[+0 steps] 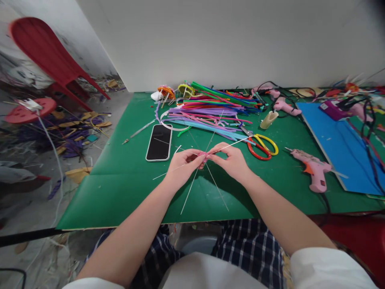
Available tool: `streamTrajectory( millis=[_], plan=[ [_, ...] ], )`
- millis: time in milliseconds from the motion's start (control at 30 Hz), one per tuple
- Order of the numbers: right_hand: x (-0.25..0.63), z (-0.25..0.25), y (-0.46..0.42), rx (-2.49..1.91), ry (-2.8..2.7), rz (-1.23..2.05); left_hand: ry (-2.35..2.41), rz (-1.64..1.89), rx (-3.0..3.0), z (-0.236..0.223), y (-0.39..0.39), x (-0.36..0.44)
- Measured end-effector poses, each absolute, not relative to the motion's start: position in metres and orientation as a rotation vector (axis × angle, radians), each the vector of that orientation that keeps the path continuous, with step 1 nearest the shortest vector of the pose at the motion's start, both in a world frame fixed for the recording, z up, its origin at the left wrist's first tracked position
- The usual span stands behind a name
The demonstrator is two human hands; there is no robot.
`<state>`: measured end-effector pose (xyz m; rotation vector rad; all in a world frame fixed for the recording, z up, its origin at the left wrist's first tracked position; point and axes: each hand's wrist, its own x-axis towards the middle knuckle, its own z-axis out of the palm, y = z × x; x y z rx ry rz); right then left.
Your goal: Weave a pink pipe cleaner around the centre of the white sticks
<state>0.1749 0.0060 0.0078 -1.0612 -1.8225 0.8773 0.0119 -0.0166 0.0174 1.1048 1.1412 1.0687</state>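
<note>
Between the fingertips of both hands is a small pink piece (203, 155), looking like pipe cleaner, at the hub of several thin white sticks that spread out like spokes. My left hand (187, 163) pinches the hub from the left, and my right hand (229, 159) pinches it from the right. One white stick (189, 190) points down toward the table's front edge; another white stick (233, 143) reaches up right toward the scissors. The fingertips partly hide the hub. A phone (159, 143) with a dark screen lies just left of my left hand.
Colourful pipe cleaners (207, 104) are heaped at the back of the green table (120, 192). Scissors (262, 147) with red and yellow handles lie right of my right hand. Farther right are a pink glue gun (314, 168) and a blue board (327, 148). A red chair (48, 52) stands left.
</note>
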Motion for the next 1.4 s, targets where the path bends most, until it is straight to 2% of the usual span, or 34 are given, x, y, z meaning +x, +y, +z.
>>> streamTrajectory(
  millis=[433, 767, 1400],
  plan=[
    [0.174, 0.012, 0.005, -1.097, -1.768, 1.100, 1.185, 1.133, 1.169, 0.014, -0.018, 0.013],
    [0.172, 0.008, 0.005, -0.962, -1.588, 1.365, 1.200, 1.189, 1.115, 0.016, -0.021, 0.016],
    [0.166, 0.002, 0.004, -0.957, -1.431, 1.407, 1.226, 1.299, 1.016, 0.012, -0.021, 0.023]
  ],
)
